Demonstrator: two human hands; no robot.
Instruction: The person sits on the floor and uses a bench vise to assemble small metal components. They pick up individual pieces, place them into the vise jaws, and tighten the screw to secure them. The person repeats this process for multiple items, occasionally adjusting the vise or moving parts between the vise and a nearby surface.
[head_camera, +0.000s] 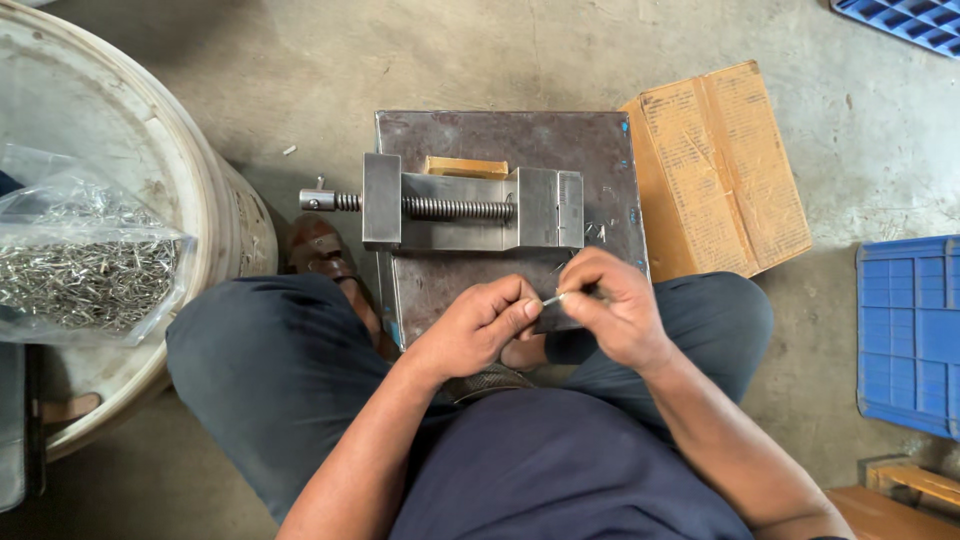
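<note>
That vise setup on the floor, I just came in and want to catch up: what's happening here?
A seated person pinches a thin metal pin between left hand and right hand, just in front of a steel vise on a metal plate. The vise holds a small wooden block. A clear bag of pins lies on a white bucket on the person's left, and a cardboard box sits at right.

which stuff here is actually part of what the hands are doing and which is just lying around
In use: left hand, right hand, small metal pin pinched between them, steel vise, metal plate, bag of pins.

Lying about: cardboard box, blue crates, white bucket.
</note>
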